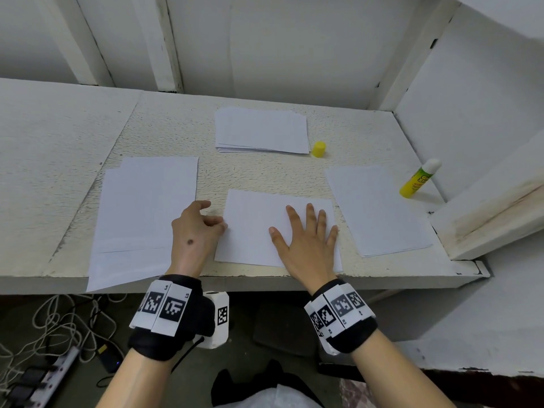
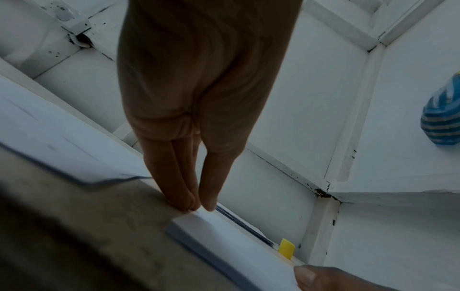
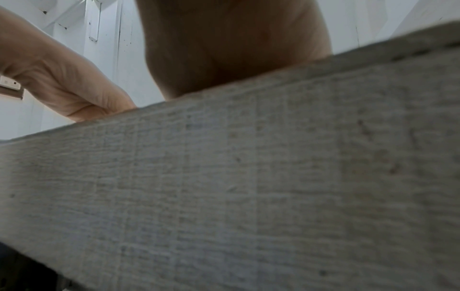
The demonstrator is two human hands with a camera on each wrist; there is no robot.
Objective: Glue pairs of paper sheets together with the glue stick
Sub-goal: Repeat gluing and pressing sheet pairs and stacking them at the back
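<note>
Wrist bands with printed markers sat nearest the head camera, and from them the two hands reached onto the table (image 1: 294, 175). Spread flat, with fingers straight and apart, the right hand (image 1: 306, 240) pressed down on the centre sheet (image 1: 253, 228), its palm near the front edge. Beside it the left hand (image 1: 195, 228) had its fingers bent inward, with the fingertips (image 1: 219, 223) meeting the sheet's left edge; whether they pinched the paper or only steadied it, I could not tell, though the left wrist view showed finger and thumb tips together at a paper edge. This looked like the pressing step on a pair already laid together. To do it well, the flat palm should sweep from the middle out toward the edges and corners, while the other hand keeps the edges aligned so the top sheet does not skew. Further out, a left pile (image 1: 147, 207) overhung the table front, a single sheet (image 1: 379, 210) lay to the right, and a fresh stack (image 1: 260, 131) waited at the back. Uncapped, the glue stick (image 1: 419, 179) stood well apart at the far right, and its yellow cap (image 1: 318, 149) stood just beside the stack.
</note>
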